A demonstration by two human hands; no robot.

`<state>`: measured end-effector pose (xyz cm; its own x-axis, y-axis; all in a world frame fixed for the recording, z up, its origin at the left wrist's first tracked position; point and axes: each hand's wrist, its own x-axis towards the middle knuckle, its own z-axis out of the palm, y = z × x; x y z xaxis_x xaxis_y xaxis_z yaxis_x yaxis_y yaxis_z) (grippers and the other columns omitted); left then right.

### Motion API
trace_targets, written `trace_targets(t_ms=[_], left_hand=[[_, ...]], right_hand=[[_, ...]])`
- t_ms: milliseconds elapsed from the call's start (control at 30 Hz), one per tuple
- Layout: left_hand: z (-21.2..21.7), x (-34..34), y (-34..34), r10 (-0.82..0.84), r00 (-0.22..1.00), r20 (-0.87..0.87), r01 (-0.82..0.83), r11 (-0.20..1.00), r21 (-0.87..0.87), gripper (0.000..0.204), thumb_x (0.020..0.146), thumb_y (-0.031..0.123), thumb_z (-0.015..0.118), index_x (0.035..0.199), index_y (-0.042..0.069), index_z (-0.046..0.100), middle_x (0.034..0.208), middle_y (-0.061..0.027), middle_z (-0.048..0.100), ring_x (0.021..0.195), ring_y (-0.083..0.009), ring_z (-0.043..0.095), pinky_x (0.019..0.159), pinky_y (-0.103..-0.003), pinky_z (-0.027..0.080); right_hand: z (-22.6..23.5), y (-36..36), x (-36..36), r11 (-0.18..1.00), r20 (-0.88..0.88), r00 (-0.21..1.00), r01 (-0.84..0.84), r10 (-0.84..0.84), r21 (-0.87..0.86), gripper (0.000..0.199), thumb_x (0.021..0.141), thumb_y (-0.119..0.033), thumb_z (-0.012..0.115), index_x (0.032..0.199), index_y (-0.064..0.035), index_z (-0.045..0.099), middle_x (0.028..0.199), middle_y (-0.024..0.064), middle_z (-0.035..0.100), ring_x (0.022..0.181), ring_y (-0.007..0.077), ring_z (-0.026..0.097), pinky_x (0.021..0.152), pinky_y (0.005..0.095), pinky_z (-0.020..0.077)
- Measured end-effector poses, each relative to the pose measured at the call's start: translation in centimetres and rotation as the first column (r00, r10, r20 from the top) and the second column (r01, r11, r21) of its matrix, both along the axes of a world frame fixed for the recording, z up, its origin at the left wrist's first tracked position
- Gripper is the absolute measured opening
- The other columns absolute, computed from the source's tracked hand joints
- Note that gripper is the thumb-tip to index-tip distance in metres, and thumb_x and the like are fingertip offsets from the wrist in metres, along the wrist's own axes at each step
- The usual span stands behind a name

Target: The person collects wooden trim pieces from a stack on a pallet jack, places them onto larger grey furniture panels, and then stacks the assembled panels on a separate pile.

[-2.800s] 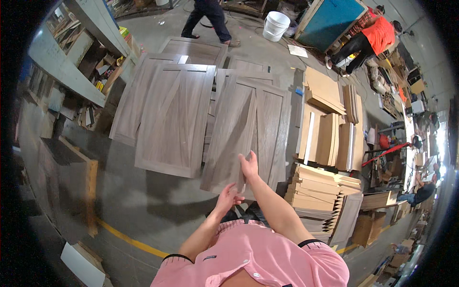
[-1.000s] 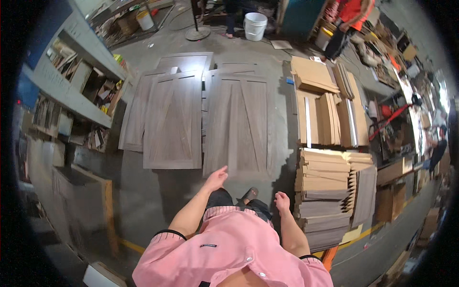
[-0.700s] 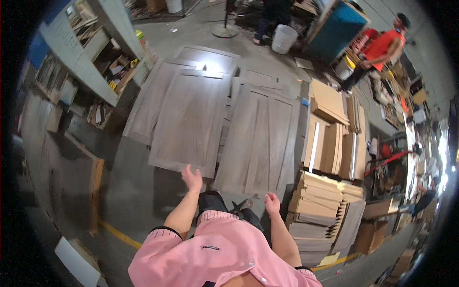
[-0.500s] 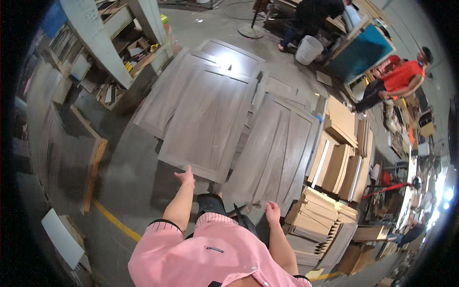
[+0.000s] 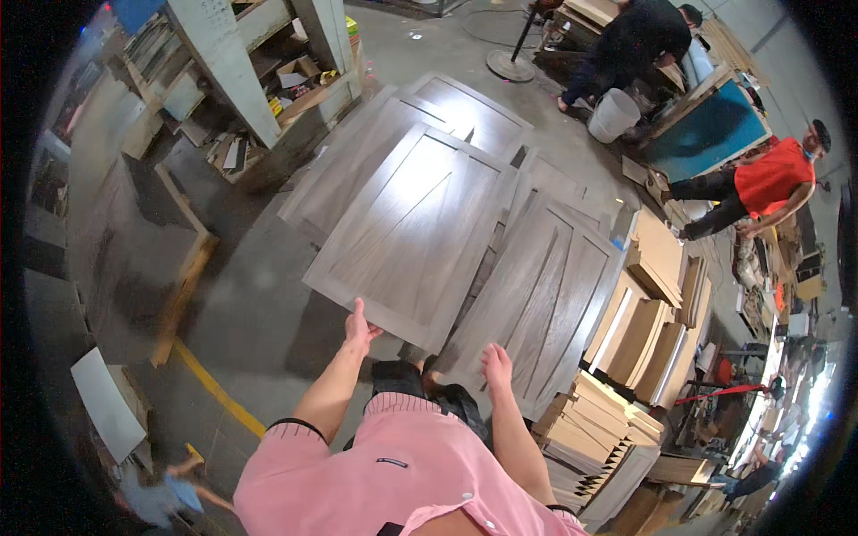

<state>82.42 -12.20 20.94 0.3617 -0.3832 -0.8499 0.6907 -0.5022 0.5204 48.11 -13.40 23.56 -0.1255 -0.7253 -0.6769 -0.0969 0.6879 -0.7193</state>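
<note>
A grey wood-grain door panel [image 5: 402, 241] with a raised frame and a diagonal line lies tilted on other panels in front of me. My left hand [image 5: 359, 330] grips its near edge, thumb on top and the other fingers partly hidden at the rim. A second grey door panel [image 5: 545, 299], with slanting braces, lies to its right. My right hand [image 5: 497, 366] hovers over that panel's near left part, fingers loosely curled and apart, with nothing visible in them. More grey panels [image 5: 357, 165] lie beneath and beyond the first one.
Stacked tan boards [image 5: 648, 339] stand at my right. A panel stack with a wooden edge [image 5: 183, 290] stands at left, near a shelf unit [image 5: 223, 67]. A white bucket [image 5: 614, 116] and a person in red [image 5: 760, 192] are farther off. Another person [image 5: 165, 496] appears lower left.
The view has shifted, so the panels sit slightly farther right. My left hand stays at the panel's near edge. My right hand has risen and its fingers have loosened. A person has appeared at lower left.
</note>
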Motion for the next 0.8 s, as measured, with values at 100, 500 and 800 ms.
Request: trace_targets(t_ms=[100,500,800], left_hand=[[4.3,-0.4,0.1,-0.022,0.999,-0.031,0.019,0.994,-0.107,0.055,0.096,0.057,0.045,0.111,0.005,0.056,0.091,-0.0086,0.064,0.074,-0.0206,0.063,0.069,-0.040,0.054],[8.2,2.6,3.4,-0.276,0.952,-0.134,0.224,0.924,-0.309,0.042,0.095,0.041,0.057,0.108,0.000,0.059,0.099,-0.0079,0.064,0.084,-0.0182,0.063,0.079,-0.036,0.055],[10.8,18.1,-3.9,-0.781,0.624,-0.039,0.754,0.614,-0.232,0.048,0.099,0.040,0.049,0.116,-0.003,0.061,0.112,-0.0116,0.066,0.106,-0.0190,0.062,0.092,-0.033,0.047]], right_hand=[[2.9,-4.5,5.9,1.000,0.165,0.986,-0.025,0.025,0.000,0.057,0.095,-0.042,0.054,0.138,-0.0062,0.043,0.118,0.0069,0.060,0.091,0.0141,0.058,0.071,0.0299,0.0462],[5.8,-5.8,14.1,0.977,-0.021,0.996,0.080,-0.086,-0.198,0.061,0.088,-0.028,0.067,0.130,0.0106,0.047,0.125,0.0217,0.058,0.116,0.0262,0.054,0.098,0.0355,0.0415],[6.3,-14.5,24.3,0.975,-0.265,0.963,-0.021,-0.040,-0.221,0.065,0.087,-0.037,0.065,0.128,0.0104,0.049,0.122,0.0291,0.058,0.118,0.0369,0.055,0.099,0.0397,0.0415]])
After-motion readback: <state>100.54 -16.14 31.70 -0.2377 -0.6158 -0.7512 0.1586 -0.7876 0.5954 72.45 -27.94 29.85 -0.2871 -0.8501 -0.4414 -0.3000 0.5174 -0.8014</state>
